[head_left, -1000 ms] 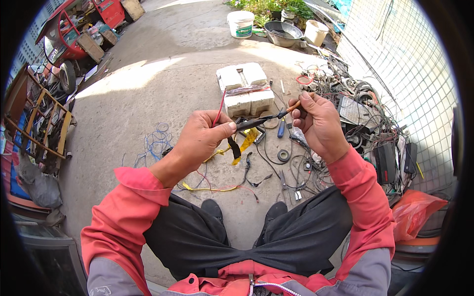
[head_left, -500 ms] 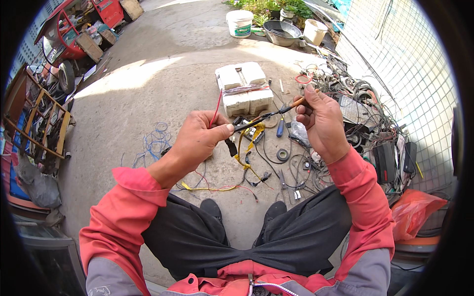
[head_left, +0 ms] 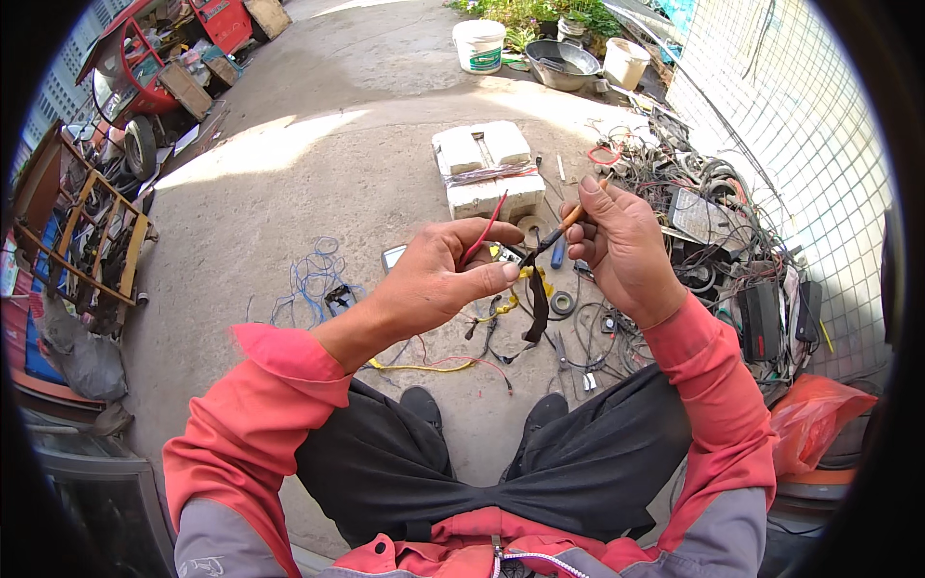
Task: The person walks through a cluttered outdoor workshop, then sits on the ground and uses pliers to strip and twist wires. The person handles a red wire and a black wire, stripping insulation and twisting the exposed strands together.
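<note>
My right hand (head_left: 621, 241) is closed on an orange-brown cable (head_left: 572, 218), pinching it between thumb and fingers. Black tape is wrapped round the cable's lower end, and a loose strip of black tape (head_left: 538, 306) dangles from it. My left hand (head_left: 445, 268) is just left of that strip, its thumb and index finger apart. A red wire (head_left: 487, 226) stands up out of the left hand, passing across the fingers; its lower part is hidden in the palm. Below the hands, yellow-wrapped wire (head_left: 496, 309) lies on the ground.
A white foam block (head_left: 482, 159) lies ahead. Close by are a blue-handled screwdriver (head_left: 558, 253), a tape roll (head_left: 562, 303) and scissors (head_left: 562, 352). Tangled cables (head_left: 713, 183) heap at the right, and thin blue wire (head_left: 313, 279) at the left. Buckets (head_left: 479, 48) stand farther off.
My left hand has moved right, toward the right hand, and its thumb and index finger have parted. The black tape strip now hangs near the right hand's cable. The yellow-wrapped wire has dropped lower.
</note>
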Demonstrator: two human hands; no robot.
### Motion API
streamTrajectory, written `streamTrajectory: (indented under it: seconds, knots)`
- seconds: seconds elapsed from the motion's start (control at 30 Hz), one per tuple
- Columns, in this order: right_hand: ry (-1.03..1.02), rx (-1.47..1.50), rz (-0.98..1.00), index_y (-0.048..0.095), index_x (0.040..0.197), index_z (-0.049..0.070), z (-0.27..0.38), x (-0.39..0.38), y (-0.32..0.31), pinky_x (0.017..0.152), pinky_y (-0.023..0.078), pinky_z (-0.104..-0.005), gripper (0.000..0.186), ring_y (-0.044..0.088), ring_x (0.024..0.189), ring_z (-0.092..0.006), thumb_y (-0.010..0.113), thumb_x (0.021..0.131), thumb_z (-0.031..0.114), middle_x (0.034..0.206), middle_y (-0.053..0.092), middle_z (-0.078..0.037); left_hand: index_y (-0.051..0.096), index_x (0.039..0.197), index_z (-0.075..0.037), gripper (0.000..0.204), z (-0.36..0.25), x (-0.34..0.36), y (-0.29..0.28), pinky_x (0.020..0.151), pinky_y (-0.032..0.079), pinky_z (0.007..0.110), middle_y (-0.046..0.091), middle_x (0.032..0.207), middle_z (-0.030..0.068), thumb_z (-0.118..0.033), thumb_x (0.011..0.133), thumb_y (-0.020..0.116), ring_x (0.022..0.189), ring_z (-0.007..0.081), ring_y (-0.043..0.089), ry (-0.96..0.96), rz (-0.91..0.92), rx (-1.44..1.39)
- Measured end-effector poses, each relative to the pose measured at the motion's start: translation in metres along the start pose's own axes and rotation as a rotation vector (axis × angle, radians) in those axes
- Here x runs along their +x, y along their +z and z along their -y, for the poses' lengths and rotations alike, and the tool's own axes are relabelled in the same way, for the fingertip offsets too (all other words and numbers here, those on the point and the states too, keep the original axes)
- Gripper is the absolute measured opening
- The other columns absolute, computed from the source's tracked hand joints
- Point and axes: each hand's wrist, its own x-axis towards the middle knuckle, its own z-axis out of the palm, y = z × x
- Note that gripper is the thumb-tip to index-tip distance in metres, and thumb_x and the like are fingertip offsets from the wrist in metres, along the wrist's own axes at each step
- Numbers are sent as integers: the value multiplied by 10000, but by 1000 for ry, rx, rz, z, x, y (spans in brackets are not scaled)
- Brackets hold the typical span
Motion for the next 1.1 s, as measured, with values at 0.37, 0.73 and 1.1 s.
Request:
streamTrajectory:
  seconds: [0.37, 0.73, 1.1]
  knots:
    - [95, 138, 139, 564, 996, -13, -1, -6, 10, 636, 575, -227, 157, 641, 731, -100, 564, 959, 140, 912, 635, -73, 680, 980, 20, 179, 12, 3, 2, 717, 452, 222, 640, 853, -14, -144, 914, 649, 788, 46, 540, 75, 58, -99]
    - [63, 92, 129, 582, 956, -5, -6, -6, 10, 610, 568, -223, 143, 642, 719, -95, 625, 924, 128, 896, 653, -78, 697, 912, 33, 160, 9, 1, 3, 587, 421, 224, 606, 724, -30, -123, 880, 680, 669, 33, 496, 139, -4, -32]
    - [-52, -104, -21, 579, 873, 5, -6, -11, 21, 504, 531, -223, 207, 604, 584, -85, 682, 885, 184, 764, 649, -73, 690, 856, 38, 129, 1, -4, 0, 546, 383, 214, 601, 710, -17, -84, 835, 727, 647, 27, 488, 189, -15, 198]
